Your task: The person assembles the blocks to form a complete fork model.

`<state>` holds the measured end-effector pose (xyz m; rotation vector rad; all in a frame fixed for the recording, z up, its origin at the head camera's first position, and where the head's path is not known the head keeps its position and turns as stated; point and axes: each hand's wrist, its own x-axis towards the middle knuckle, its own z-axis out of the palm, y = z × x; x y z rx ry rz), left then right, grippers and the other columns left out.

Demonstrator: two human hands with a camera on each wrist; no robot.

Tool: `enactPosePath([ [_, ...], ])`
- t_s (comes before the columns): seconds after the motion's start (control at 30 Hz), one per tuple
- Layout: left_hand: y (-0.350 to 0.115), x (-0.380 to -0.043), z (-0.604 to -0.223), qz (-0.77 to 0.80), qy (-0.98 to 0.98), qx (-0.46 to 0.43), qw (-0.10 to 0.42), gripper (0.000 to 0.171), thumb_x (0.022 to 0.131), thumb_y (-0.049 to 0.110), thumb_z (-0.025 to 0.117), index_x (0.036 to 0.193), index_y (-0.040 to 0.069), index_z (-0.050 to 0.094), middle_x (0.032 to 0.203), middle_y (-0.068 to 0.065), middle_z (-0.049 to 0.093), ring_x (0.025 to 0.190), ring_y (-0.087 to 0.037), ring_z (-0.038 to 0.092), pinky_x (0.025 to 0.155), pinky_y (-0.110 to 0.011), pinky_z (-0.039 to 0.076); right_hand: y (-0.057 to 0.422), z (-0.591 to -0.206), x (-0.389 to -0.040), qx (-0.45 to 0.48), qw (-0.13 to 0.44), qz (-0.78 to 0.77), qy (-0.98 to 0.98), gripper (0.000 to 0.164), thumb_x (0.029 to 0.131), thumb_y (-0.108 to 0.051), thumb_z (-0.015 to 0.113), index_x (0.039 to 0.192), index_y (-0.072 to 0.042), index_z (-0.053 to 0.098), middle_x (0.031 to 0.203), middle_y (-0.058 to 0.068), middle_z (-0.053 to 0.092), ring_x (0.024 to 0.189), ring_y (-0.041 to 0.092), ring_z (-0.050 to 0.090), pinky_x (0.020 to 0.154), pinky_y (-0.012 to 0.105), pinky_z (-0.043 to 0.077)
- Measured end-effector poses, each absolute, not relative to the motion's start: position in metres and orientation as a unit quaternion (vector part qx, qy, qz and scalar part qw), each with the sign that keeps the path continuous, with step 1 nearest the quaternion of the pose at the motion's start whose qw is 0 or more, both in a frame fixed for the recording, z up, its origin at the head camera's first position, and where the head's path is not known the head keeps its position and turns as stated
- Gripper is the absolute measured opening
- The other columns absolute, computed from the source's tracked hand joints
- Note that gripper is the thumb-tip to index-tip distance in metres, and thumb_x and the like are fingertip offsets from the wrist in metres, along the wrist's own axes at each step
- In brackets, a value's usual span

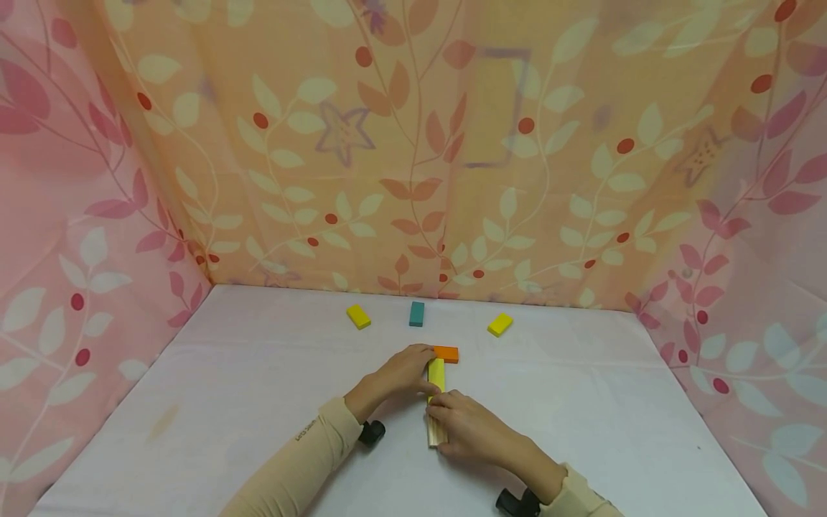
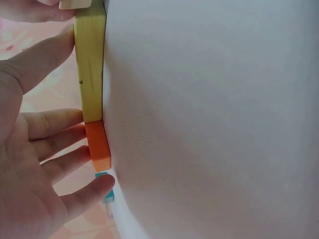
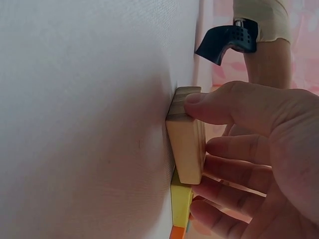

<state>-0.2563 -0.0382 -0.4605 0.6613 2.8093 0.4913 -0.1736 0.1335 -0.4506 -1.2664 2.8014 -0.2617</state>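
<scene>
My left hand touches the upper edge of a yellow block with thumb and index fingertip. Its other fingers reach along an orange block at the yellow block's far end, and they look nearly straight. Close in front, my right hand holds a bare wooden block, thumb on the near end and fingers along its length. This wooden block stands in line with the yellow one, their ends together. From the head view, the orange block lies crosswise at the top of the row.
Toward the back of the white table lie a yellow block, a teal block and another yellow block. Patterned curtains enclose the back and sides. Black wrist cameras sit at both sleeves.
</scene>
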Motion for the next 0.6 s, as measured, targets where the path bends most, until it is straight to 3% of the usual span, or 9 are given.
enactPosePath([
  [0.6,-0.0387,-0.2557,-0.4584,0.160,0.955,0.226,0.105,0.073,0.080,0.047,0.077,0.137,0.008,0.054,0.145,-0.007,0.051,0.135,-0.022,0.046,0.113,-0.039,0.040,0.1329,-0.4514,-0.1787,-0.403,0.034,-0.094,0.910,0.051,0.077,-0.027,0.082,0.120,-0.005,0.067,0.119,0.003,0.062,0.105,0.013,0.056,0.088,0.023,0.053],
])
